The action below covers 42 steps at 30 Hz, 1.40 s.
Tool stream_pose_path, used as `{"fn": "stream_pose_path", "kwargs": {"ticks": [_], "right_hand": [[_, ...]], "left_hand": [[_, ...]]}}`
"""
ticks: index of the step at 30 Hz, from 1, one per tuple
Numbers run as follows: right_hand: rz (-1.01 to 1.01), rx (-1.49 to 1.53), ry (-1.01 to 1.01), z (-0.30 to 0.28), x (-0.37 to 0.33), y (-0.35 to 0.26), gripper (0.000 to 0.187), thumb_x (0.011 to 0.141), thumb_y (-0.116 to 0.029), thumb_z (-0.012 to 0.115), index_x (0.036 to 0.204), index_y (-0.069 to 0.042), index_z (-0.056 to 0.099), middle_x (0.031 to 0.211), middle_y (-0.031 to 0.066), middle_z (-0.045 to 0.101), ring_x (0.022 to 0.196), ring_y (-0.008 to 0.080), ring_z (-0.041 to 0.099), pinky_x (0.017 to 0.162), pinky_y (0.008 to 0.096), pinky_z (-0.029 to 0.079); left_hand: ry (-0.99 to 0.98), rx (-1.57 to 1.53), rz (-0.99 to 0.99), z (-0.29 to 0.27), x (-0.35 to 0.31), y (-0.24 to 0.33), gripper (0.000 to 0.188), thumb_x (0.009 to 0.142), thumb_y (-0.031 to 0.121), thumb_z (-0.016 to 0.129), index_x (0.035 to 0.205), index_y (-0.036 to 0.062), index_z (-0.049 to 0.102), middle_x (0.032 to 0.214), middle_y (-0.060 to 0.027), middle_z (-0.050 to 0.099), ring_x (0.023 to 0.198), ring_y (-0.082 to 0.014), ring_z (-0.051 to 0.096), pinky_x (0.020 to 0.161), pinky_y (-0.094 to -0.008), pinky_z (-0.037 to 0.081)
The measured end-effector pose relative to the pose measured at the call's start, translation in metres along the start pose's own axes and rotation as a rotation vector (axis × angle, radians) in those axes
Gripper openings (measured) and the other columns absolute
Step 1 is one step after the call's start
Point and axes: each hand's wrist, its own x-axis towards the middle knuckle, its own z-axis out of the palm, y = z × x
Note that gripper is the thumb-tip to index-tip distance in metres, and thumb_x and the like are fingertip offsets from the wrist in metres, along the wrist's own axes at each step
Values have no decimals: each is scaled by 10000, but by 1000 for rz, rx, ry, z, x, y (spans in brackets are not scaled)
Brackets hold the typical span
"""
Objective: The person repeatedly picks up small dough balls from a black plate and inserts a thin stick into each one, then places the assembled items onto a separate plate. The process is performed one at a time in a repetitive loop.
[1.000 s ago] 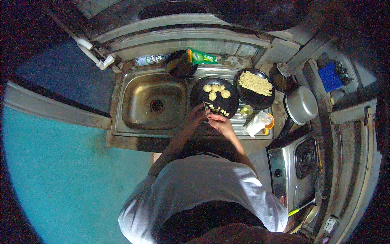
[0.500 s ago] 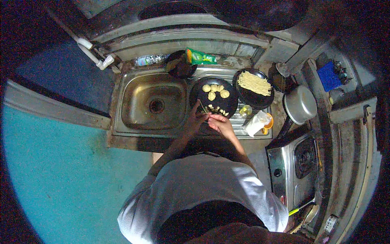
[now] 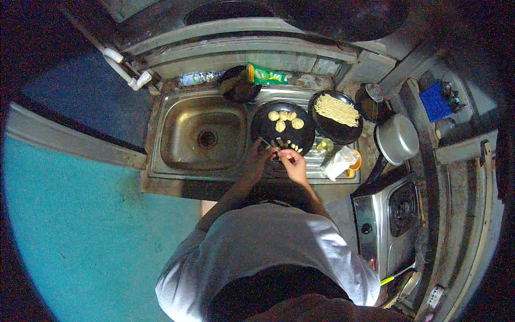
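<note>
My left hand (image 3: 259, 159) and my right hand (image 3: 294, 165) meet fingertip to fingertip over the near edge of a black round plate (image 3: 259, 127) on the sink's ridged drainboard. Both hands are closed in a pinch; whatever lies between the fingers is too small to make out. A thin, light line shows by the left fingers. Toward the plate's far side sit several pale dough balls (image 3: 297, 123). Close to my fingertips lie several small cut dough pieces (image 3: 294, 146). To the right, a second black plate (image 3: 333, 134) bears a heap of pale noodle-like strands (image 3: 337, 110).
Left of the plates is the steel sink basin (image 3: 185, 153). A small glass (image 3: 324, 146), a white bag (image 3: 338, 164) and an orange cup (image 3: 356, 159) stand at right. Beyond them are a metal pot (image 3: 397, 138) and a stove (image 3: 402, 206). A green packet (image 3: 266, 74) lies behind.
My right hand has turned a little more upright and its fingers have shifted slightly. The left fingers have drawn slightly lower, still meeting the right ones. The plates and food stay put.
</note>
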Motion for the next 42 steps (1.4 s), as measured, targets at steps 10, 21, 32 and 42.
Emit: {"fn": "stream_pose_path", "kwargs": {"ticks": [10,21,32,42], "right_hand": [[-468,-274,195,1,-5,-34,131,750,-32,705,876,-35,670,969,103,662,882,208,633,790,303,480],[-295,-4,100,1,-2,-17,207,792,13,680,964,-7,566,859,47,646,783,81,592,711,213,465],[-162,198,93,0,2,-14,291,855,24,595,1132,19,509,982,115,647,941,141,610,829,246,473],[-75,108,98,-13,7,-38,107,866,-14,605,968,14,617,934,56,666,830,81,606,756,212,478]], "left_hand": [[32,-382,-122,-15,12,-50,657,845,158,664,1379,114,282,1065,-46,577,852,-132,597,734,-272,505],[-6,-461,-216,-18,15,-57,488,844,115,652,1241,163,373,1072,-59,608,904,-166,598,783,-325,525],[-181,-608,-149,-36,28,-91,386,888,139,594,1213,223,402,1138,-43,591,936,-180,590,797,-375,522],[-207,-322,-331,-6,2,-23,435,892,412,565,1227,164,439,1165,-93,593,936,-190,595,777,-369,507]]}}
